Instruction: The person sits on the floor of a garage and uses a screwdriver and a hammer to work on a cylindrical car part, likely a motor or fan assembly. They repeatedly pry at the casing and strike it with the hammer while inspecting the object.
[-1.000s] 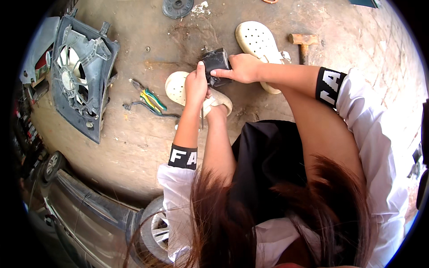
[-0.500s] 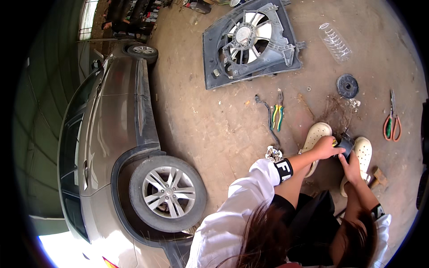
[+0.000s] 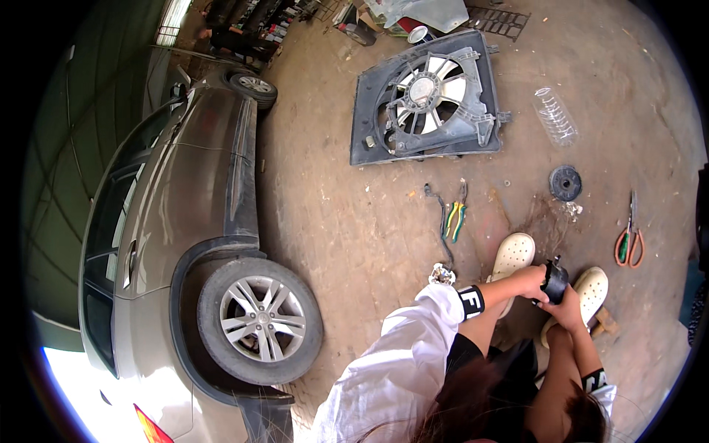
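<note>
Well to the near side of the fan assembly [image 3: 423, 93], and off to its right, a black cylindrical part [image 3: 555, 284] sits between 2 bare hands. It looks like a hard, stiff casing, so it should keep its shape under a squeeze; for its compact bulk it is probably rather heavy, and the dark surface may be greasy enough to slip. The broad side wall seems the best place to take hold, clear of the thin stub [image 3: 557, 259] on the end toward the fan assembly, which looks the easiest bit to bend.

The right hand [image 3: 567, 310] is curled closed against the part's near side. The left hand [image 3: 529, 283] is likewise bent around it, gripping the wall; some fingertips are hidden, so I cannot tell whether anything small is pinched there too.

Farther out, 2 pale clogs [image 3: 515, 253] stand on the fan assembly's near side, to its right. Scissors [image 3: 631, 236] with orange loops lie farther right of it, a black disc [image 3: 566, 183] closer in. Pliers [image 3: 457, 214] lie just off its near edge, and a clear plastic bottle [image 3: 555, 118] rests to its right.
</note>
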A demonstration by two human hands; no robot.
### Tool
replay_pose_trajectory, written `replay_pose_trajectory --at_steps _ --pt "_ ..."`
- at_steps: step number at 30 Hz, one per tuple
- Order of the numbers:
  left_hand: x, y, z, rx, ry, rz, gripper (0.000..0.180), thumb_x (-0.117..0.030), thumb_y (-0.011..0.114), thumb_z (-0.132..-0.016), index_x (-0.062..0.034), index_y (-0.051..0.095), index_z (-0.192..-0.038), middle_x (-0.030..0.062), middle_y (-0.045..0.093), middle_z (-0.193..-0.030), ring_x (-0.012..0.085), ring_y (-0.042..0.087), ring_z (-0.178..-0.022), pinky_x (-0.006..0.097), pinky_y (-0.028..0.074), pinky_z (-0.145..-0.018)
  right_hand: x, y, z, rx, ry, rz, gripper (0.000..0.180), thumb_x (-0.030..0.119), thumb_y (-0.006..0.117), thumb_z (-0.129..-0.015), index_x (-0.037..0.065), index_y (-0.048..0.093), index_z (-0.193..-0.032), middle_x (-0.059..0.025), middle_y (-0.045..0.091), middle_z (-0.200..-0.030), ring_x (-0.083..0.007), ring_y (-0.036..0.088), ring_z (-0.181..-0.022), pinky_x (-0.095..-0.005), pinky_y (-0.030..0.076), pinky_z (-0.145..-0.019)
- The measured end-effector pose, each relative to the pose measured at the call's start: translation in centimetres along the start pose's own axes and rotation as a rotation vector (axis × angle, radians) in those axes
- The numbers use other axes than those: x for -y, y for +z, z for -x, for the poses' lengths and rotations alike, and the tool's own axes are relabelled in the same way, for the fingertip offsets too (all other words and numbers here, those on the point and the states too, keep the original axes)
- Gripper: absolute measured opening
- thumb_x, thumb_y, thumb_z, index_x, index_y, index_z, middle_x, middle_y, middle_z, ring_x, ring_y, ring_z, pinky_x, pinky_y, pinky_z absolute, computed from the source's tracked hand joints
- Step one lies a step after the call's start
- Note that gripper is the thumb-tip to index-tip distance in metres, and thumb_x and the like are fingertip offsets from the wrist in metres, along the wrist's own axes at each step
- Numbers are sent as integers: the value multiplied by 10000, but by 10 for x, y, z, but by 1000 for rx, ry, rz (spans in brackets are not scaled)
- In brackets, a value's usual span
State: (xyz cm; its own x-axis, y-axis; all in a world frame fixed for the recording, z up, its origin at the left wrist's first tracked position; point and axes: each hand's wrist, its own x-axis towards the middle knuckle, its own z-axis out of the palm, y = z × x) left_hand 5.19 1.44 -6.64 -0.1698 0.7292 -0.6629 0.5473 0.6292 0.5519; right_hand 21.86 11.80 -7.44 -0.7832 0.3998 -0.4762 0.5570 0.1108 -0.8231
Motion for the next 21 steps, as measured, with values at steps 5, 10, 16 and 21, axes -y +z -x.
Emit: replay_pose_trajectory --at_steps 5,10,16,21 --pt "-6 -7 9 30 52 -19 707 -406 868 -562 74 606 -1011 219 675 -942 358 662 -895 406 528 -785 8 -6 -4 74 -54 -67 678 189 904 -515 -7 591 -1084 -131 683 -978 -245 651 -907 -361 501 -844" --pt "-3 -8 2 94 -23 -121 596 -460 852 -548 17 687 -863 183 693 -863 337 676 -827 397 541 -729 12 -6 -6 82 -53 -67 658 183 906 -508 -4 609 -1065 -113 689 -954 -218 652 -886 -353 505 -835" --pt "8 -1 1 72 10 -84 654 -496 851 -536 29 681 -886 196 689 -871 344 674 -826 405 537 -726 0 -5 -12 137 13 30 557 196 910 -510 -4 652 -961 -95 702 -864 -188 663 -797 -340 524 -773" --pt "17 5 5 5 74 -24 678 -487 867 -522 45 658 -886 211 681 -878 355 669 -845 418 532 -736 14 -6 -6 122 10 20 550 205 907 -516 -2 656 -959 -112 703 -857 -189 666 -776 -340 526 -760"
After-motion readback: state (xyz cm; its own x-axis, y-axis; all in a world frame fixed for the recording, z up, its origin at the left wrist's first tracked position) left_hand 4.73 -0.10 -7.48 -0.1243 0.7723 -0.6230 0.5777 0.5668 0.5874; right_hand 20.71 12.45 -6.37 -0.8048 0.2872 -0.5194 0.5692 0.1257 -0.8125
